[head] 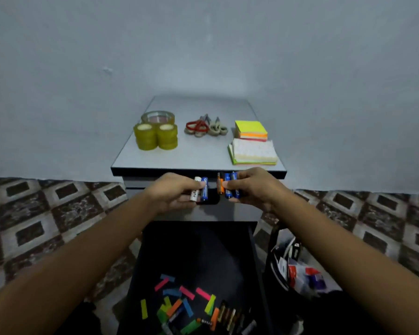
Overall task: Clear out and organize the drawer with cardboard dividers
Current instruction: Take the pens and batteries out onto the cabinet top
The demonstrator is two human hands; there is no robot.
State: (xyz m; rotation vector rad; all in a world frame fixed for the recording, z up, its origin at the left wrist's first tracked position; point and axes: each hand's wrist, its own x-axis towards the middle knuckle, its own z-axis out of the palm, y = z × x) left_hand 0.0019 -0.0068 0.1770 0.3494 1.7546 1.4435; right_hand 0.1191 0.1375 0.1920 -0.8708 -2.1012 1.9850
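Observation:
The black drawer (254,252) stands pulled out below me. Its near end holds several coloured paper strips (177,303) and several loose batteries (228,315). My left hand (177,192) is raised in front of the cabinet's front edge, gripping a white battery and a blue battery (200,188). Beside it, my right hand (249,187) grips an orange battery and two blue batteries (228,186). Both hands are level with each other, just under the cabinet top (196,155).
On the cabinet top sit tape rolls (156,134) at the left, scissors (205,128) in the middle, and sticky note pads (252,141) at the right. A black bin with wrappers (293,264) stands right of the drawer. Patterned tiles (34,213) cover the floor.

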